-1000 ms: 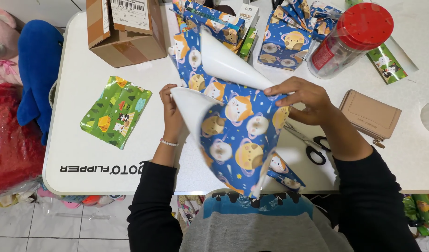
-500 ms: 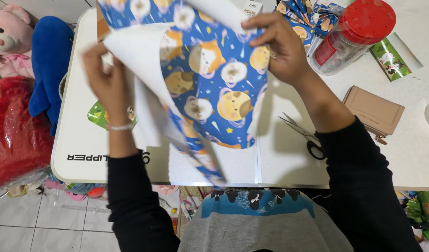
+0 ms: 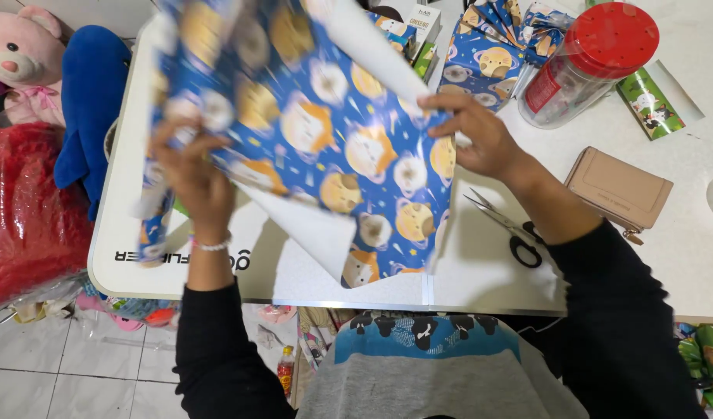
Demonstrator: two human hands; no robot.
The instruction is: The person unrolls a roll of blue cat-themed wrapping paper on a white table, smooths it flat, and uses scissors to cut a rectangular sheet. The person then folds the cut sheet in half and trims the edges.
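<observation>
A large sheet of blue wrapping paper printed with orange and cream cats hangs above the white table, its white underside showing at a folded corner. My left hand grips the sheet's left side. My right hand pinches its right edge. The sheet is spread between the two hands and blurred on the left. It hides the cardboard box and the green packet behind it.
Black-handled scissors lie right of the sheet, a beige wallet beyond them. A red-lidded clear jar and a wrapped blue gift stand at the back. Pink and blue plush toys sit off the table's left edge.
The sheet went from a loose cone near my chest, was lifted, and is now spread wider and flatter over the table's left half. My left hand moved left and up.
</observation>
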